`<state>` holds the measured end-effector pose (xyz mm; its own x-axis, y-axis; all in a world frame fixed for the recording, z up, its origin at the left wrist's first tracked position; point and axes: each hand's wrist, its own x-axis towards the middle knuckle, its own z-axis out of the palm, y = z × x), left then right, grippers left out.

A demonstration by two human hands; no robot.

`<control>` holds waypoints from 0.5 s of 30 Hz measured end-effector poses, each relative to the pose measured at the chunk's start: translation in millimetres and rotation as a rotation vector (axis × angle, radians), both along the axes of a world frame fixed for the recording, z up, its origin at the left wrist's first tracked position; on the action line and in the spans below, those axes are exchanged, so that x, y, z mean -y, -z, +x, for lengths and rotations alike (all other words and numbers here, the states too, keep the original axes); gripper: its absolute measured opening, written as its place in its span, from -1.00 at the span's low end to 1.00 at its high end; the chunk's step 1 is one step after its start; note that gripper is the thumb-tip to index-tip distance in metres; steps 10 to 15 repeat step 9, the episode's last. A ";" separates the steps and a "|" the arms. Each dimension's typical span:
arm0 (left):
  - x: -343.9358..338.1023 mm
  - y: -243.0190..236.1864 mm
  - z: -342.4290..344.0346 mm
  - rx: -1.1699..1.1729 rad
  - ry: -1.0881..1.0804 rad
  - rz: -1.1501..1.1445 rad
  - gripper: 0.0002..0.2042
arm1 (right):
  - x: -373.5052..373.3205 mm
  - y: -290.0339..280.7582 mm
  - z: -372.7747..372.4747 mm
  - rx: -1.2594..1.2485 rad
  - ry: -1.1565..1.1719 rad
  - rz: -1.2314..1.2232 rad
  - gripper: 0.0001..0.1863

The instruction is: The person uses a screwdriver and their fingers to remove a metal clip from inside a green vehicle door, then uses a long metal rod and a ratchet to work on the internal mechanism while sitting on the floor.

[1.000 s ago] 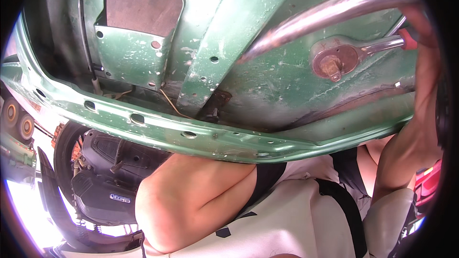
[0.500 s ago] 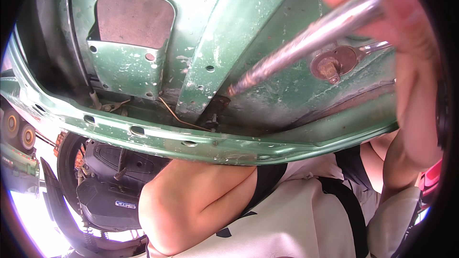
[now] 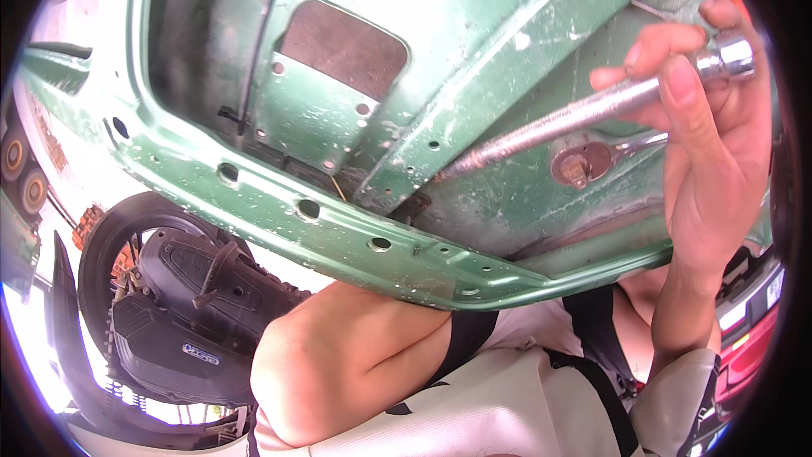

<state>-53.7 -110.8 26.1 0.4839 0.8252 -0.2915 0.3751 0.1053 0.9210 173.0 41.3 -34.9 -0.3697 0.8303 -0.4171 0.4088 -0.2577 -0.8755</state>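
My right hand (image 3: 715,144) is raised at the right side, its thumb and fingers closed around a long metal extension bar (image 3: 558,123). A wider, shiny socket-like end (image 3: 734,57) sticks out past the fingers. The bar slants down to the left, and its worn, brownish tip points at the corner beside a green ridge; whether it touches there I cannot tell. Below the bar, a ratchet wrench (image 3: 584,161) lies on the green sheet-metal panel (image 3: 516,211), its square drive showing and its handle running behind my hand. My left hand is out of view.
A green metal lip with round holes (image 3: 309,209) curves across in front of my legs. A thin dark cable (image 3: 264,34) runs down the panel at left, near a rectangular cut-out (image 3: 342,42). Beyond the lip stands a motorcycle (image 3: 203,305); red bodywork (image 3: 753,351) shows at lower right.
The view has turned, so the green panel sits tilted and further right. My right hand has come lower with the bar, which now lies at a flatter slant and shows its socket-like end.
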 end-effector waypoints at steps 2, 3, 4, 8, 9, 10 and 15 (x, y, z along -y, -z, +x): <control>9.3 -8.5 -5.3 -0.017 -0.035 -0.006 -0.56 | -0.4 -8.4 7.0 -0.085 -0.015 -0.006 -0.57; 12.1 -16.6 -6.7 -0.035 -0.047 0.001 -0.57 | -5.7 -14.2 17.0 -0.104 -0.014 0.039 -0.57; 18.4 -18.7 -8.0 -0.040 -0.067 0.002 -0.57 | -9.3 -22.9 18.5 -0.113 -0.032 0.051 -0.58; 37.9 -19.8 -9.4 -0.041 -0.130 0.022 -0.57 | -23.1 -51.1 26.3 -0.069 -0.068 0.075 -0.63; 40.6 -21.2 -7.1 -0.038 -0.140 0.031 -0.57 | -26.2 -56.9 29.1 -0.047 -0.069 0.082 -0.64; 40.6 -21.2 -7.1 -0.038 -0.140 0.031 -0.57 | -26.2 -56.9 29.1 -0.047 -0.069 0.082 -0.64; 40.6 -21.2 -7.1 -0.038 -0.140 0.031 -0.57 | -26.2 -56.9 29.1 -0.047 -0.069 0.082 -0.64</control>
